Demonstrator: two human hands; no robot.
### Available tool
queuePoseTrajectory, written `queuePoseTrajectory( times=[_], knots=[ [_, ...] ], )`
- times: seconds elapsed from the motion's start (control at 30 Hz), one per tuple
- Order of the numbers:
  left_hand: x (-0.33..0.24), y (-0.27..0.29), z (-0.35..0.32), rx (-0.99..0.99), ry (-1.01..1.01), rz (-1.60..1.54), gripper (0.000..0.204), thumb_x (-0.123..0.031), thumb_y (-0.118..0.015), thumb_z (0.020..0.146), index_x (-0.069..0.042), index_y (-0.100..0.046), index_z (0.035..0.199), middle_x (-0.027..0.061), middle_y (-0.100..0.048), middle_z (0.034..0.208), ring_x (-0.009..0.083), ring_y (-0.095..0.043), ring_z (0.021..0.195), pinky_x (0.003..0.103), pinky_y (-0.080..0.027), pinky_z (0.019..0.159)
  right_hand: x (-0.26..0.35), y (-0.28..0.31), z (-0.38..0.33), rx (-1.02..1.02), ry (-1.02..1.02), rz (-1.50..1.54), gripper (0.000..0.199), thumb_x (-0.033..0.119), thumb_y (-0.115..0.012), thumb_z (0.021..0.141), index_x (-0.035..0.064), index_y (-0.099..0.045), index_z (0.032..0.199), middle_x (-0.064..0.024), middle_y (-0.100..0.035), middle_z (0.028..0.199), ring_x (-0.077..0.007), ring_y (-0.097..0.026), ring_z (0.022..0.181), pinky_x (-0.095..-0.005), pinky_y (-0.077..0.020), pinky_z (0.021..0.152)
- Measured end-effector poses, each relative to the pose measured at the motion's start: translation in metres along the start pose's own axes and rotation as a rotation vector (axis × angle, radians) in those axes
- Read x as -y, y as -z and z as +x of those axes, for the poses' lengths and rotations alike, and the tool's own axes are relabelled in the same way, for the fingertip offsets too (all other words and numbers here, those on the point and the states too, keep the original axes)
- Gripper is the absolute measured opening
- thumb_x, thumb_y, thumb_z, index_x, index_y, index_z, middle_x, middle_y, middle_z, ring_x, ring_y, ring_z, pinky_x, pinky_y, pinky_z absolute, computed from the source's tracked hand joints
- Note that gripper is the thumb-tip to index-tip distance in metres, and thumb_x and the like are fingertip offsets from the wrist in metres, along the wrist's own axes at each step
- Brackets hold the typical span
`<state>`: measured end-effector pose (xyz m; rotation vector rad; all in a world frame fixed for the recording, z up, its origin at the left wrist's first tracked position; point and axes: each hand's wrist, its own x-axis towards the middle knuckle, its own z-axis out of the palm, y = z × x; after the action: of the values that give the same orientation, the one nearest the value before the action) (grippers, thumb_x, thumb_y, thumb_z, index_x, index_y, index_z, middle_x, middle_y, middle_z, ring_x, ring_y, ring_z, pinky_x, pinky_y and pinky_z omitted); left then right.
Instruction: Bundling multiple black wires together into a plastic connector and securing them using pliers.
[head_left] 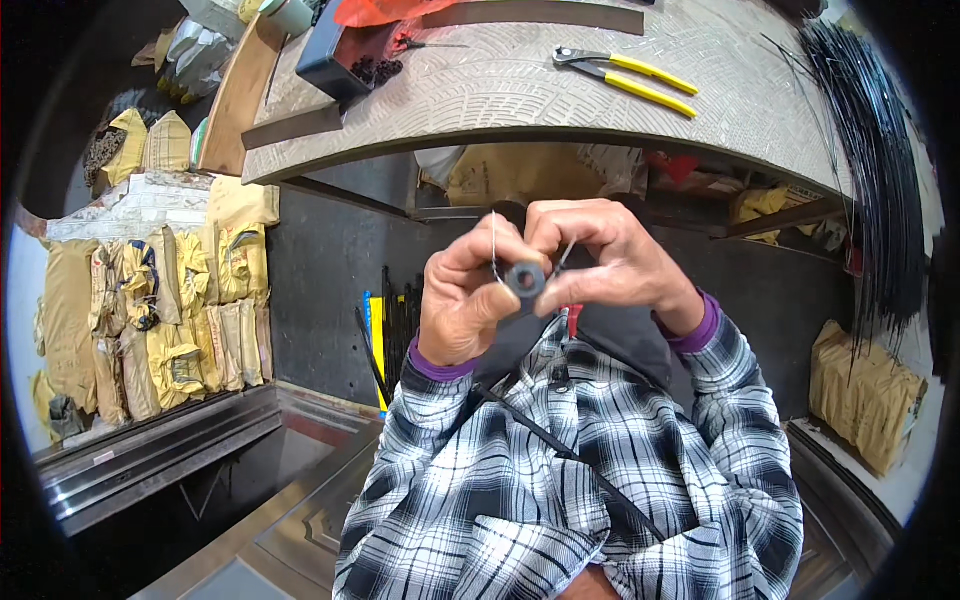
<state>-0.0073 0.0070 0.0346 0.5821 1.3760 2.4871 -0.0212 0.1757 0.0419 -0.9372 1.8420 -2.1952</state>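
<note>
My left hand [458, 298] is closed around a small dark grey cylinder [513, 281], its round end with a central hole facing up. A thin wire [494, 238] rises beside it, twisted near its base. My right hand [622, 262] pinches at the other side of the cylinder, where a second thin wire [566, 250] sticks up between the fingers. Both hands meet in front of my chest, short of the table edge. What the fingertips press on is partly hidden. On the table lie end cutting pliers [650, 87] with yellow handles, jaws to the left.
The patterned table [500, 95] spans the far side. On it are a dark blue box [325, 62], small black pieces [377, 72] and a red plastic bag [375, 12]. Long black wires [880, 170] hang at the right. Paper-wrapped packages [180, 310] are stacked at left; a paper sack [865, 395] stands right.
</note>
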Motion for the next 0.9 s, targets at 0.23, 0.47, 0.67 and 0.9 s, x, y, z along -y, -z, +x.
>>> queuePoseTrajectory(
  times=[0.23,0.47,0.67,0.9],
  knots=[
    [0.003,0.001,-0.009,-0.035,0.022,0.0,0.032,-0.023,-0.072,0.072,0.001,-0.06,0.09,0.0046,-0.052,0.082,0.0134,-0.046,0.08,0.025,-0.035,0.075,-0.006,0.01,0.01,0.183,-0.183,0.261,0.025,0.012,-0.078,0.065,0.0027,-0.055,0.067,-0.0001,-0.05,0.064,-0.0096,-0.047,0.062,-0.0245,-0.0357,0.056],
    [0.004,0.008,-0.01,-0.091,-0.026,0.0,0.033,-0.021,-0.072,0.072,0.002,-0.058,0.092,0.0054,-0.051,0.084,0.0133,-0.046,0.081,0.025,-0.035,0.076,-0.014,0.017,0.023,0.202,-0.023,-0.089,0.03,0.018,-0.08,0.059,0.0021,-0.059,0.074,-0.0041,-0.055,0.077,-0.0144,-0.053,0.068,-0.0276,-0.0422,0.057],
    [0.01,0.008,-0.009,-0.216,-0.072,-0.03,0.028,-0.016,-0.069,0.075,0.002,-0.058,0.094,0.0049,-0.05,0.089,0.0118,-0.048,0.082,0.023,-0.038,0.076,-0.025,-0.042,-0.009,-0.48,0.357,-0.778,0.045,0.009,-0.073,0.062,-0.0032,-0.059,0.102,-0.0151,-0.062,0.086,-0.0242,-0.062,0.071,-0.0299,-0.0506,0.06],
    [0.017,0.005,-0.014,-0.433,-0.068,0.067,0.029,-0.012,-0.065,0.08,0.002,-0.056,0.104,0.0049,-0.054,0.1,0.0102,-0.05,0.09,0.023,-0.039,0.082,-0.031,-0.04,-0.003,-0.457,0.214,-0.613,0.033,0.0,-0.069,0.062,-0.0018,-0.061,0.094,-0.0126,-0.061,0.079,-0.0235,-0.061,0.066,-0.028,-0.0495,0.055]
  ],
)
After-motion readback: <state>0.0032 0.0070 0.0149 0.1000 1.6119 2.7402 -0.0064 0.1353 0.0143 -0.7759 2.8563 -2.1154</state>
